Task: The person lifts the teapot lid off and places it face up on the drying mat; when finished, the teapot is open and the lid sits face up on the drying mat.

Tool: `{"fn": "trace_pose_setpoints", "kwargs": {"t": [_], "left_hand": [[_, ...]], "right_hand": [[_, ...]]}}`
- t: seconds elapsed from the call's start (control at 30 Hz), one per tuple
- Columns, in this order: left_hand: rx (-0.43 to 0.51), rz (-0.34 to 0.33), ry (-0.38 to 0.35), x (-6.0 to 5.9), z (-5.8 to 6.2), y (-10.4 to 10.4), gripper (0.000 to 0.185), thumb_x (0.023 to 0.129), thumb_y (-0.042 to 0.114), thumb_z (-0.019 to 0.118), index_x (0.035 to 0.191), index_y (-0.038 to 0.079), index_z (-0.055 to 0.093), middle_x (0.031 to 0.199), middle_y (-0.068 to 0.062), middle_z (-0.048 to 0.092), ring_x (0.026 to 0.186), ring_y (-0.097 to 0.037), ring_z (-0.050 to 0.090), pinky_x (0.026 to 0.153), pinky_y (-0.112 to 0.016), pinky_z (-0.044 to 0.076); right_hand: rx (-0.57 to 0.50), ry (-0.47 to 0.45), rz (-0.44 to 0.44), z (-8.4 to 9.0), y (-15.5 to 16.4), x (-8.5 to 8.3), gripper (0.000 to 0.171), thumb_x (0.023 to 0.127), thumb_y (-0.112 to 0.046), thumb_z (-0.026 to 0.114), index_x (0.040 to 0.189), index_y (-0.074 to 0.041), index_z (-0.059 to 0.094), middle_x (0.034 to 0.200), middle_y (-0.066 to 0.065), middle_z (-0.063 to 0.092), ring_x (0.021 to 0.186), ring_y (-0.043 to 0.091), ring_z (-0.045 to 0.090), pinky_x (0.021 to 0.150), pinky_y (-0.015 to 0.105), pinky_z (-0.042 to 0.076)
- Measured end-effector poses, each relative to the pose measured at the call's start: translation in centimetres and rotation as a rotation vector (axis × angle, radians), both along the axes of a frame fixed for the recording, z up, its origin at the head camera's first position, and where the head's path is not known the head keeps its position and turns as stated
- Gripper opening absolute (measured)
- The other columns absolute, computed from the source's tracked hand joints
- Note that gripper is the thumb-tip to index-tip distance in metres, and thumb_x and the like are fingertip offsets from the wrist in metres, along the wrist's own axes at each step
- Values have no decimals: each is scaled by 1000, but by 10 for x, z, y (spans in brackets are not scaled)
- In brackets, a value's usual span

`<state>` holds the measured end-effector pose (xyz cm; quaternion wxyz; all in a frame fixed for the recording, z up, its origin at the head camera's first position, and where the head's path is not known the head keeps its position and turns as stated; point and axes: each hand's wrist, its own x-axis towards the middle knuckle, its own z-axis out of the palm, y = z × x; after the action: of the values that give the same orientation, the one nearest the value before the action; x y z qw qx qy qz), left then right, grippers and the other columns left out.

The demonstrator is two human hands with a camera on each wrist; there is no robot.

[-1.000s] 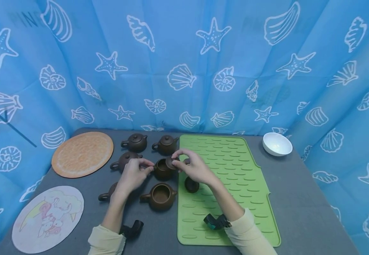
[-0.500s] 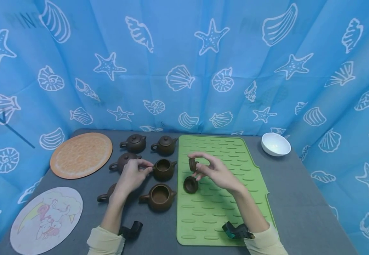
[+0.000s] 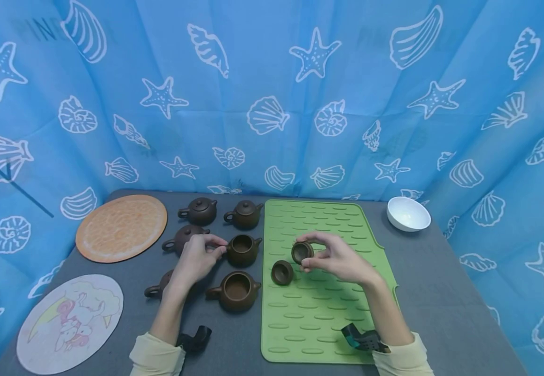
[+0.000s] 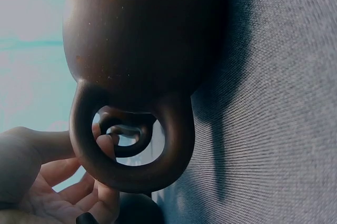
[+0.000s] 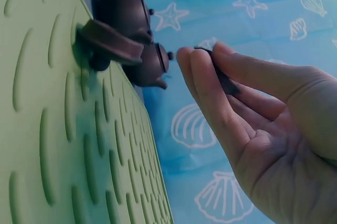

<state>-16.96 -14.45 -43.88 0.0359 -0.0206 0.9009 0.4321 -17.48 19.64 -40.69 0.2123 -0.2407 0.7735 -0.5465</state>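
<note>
My left hand (image 3: 199, 258) pinches the handle of a small dark brown teapot (image 3: 242, 250), which stands lidless on the table. In the left wrist view, another teapot's handle (image 4: 181, 145) looms in front of these fingers. Above the green mat (image 3: 300, 326), my right hand (image 3: 340, 258) pinches a brown teapot lid (image 3: 301, 253) by its edge, its hollow underside turned to the head camera. Only a dark sliver of that lid (image 5: 224, 77) shows between thumb and fingers in the right wrist view. A second lid (image 3: 282, 272) lies upside down on the mat's left side.
A lidless teapot (image 3: 235, 291) stands nearest in front. Lidded teapots (image 3: 198, 211) (image 3: 244, 214) are at the back; others are partly behind the left arm. An orange round mat (image 3: 121, 228) and a printed round mat (image 3: 71, 324) lie left; a white bowl (image 3: 409, 214) stands back right.
The right hand has lifted the lid off the middle teapot, carried it right over the green mat and turned its underside into view. The left hand stays at the handle.
</note>
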Motion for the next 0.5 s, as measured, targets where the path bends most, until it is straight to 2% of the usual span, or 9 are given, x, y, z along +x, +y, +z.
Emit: {"fn": "trace_pose_setpoints", "kwargs": {"t": [0.1,0.17,0.33,0.5], "left_hand": [[-2,-3,2,0,0,1,13,93,18,64,103,20,71,100,-1,71,74,-14,60,63,-28,45],[-1,-4,4,1,1,1,12,93,18,64,103,20,71,100,-2,71,74,-14,60,63,-28,45],[3,-12,18,2,1,0,13,93,19,64,104,19,71,101,-2,71,74,-14,60,63,-28,47],[1,-15,20,3,0,-1,14,94,20,63,106,20,70,100,-3,71,72,-15,59,61,-28,46]], "right_hand": [[29,-22,13,-1,5,0,52,92,-8,64,139,-3,43,119,23,62,96,44,68,77,45,57],[52,-24,24,-2,7,-1,51,91,-7,64,138,-4,44,124,22,59,95,43,69,82,44,57],[140,-13,61,-7,12,-2,52,89,-5,66,138,-3,47,138,20,51,91,38,70,79,39,58],[191,-59,106,-13,16,-4,53,87,-1,66,137,-1,48,137,23,51,88,38,71,77,39,58]]}}
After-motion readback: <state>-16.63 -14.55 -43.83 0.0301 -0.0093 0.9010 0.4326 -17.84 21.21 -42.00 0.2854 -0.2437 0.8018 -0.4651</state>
